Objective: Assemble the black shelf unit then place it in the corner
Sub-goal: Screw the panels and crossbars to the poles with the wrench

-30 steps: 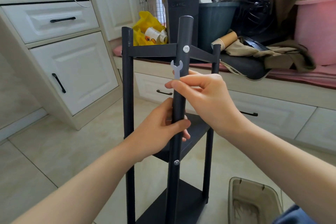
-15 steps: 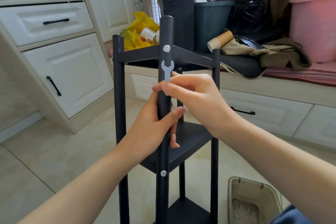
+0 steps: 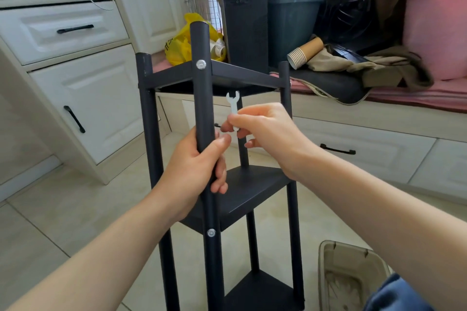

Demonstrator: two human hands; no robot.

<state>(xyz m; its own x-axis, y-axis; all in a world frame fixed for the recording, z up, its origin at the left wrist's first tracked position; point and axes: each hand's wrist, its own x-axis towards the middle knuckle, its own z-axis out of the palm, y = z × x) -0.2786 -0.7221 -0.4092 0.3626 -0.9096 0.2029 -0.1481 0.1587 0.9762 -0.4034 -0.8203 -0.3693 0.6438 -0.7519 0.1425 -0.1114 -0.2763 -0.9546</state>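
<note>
Our black shelf unit (image 3: 247, 192) stands upright at centre, long axis vertical; left hand (image 3: 194, 169) grips its front post (image 3: 202, 98), right hand (image 3: 265, 131) pinches a wrench (image 3: 233, 103) pointing twelve o'clock; bin (image 3: 326, 260) at five o'clock, contents unclear.

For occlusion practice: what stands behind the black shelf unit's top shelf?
A black computer tower and a yellow bag. The shelf unit's top rail covers the tower's base; its post covers part of the bag.
</note>
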